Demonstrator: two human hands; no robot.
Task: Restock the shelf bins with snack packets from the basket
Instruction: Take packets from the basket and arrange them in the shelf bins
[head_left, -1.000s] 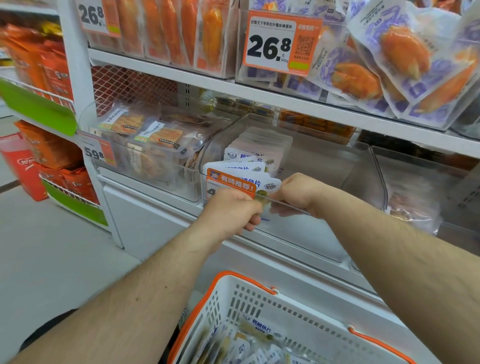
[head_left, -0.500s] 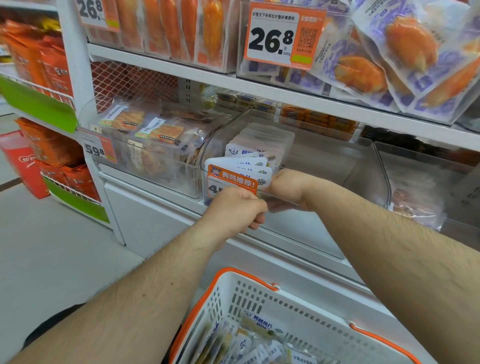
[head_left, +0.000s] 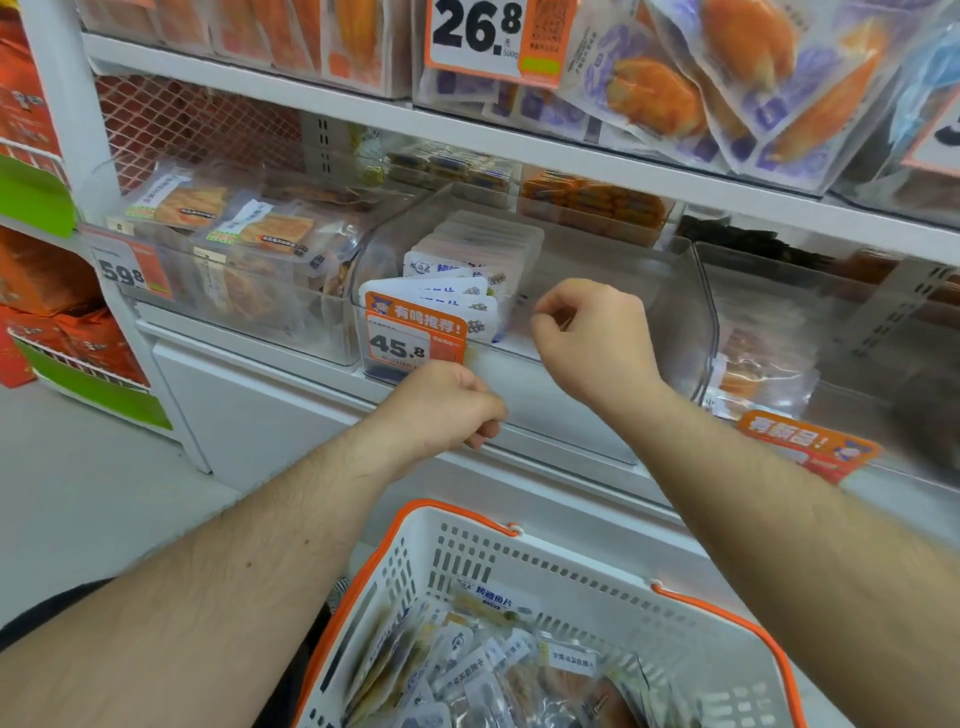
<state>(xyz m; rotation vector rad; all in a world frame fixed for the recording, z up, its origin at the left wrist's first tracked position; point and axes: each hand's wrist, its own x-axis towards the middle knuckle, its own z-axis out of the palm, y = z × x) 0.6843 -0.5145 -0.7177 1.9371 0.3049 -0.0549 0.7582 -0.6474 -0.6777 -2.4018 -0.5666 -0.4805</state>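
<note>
White-and-blue snack packets (head_left: 447, 293) stand upright in a row at the left front of the clear plastic shelf bin (head_left: 670, 312), their rounded top corners fanned slightly behind the orange price tag reading 45.8 (head_left: 413, 338) clipped to the bin's front lip. Behind them a taller, paler stack of packets (head_left: 483, 239) fills the left rear of the same bin. More packets – clear film with printed white labels and brownish contents – lie heaped in the white plastic basket with orange rim and handles (head_left: 582, 566) at the bottom of the view, below the shelf.

The left hand (head_left: 441, 410) sits at the bin's front edge just under the price tag, fingers curled in; whether they pinch the lip or hold nothing I cannot tell. The right hand (head_left: 592, 338) hovers over the front rim, knuckles up, fingers folded toward the palm with nothing seen between them.

The right half of the bin is open room, bounded by its curved transparent side wall. A neighbouring clear bin of orange-labelled packets (head_left: 228, 260) touches it on the left, carrying a 59.8 tag (head_left: 127, 267); another clear bin (head_left: 810, 322) stands just beside it on the right. The white shelf board (head_left: 571, 150) overhead leaves a gap above the bin rim – both wrists sit below it.
</note>
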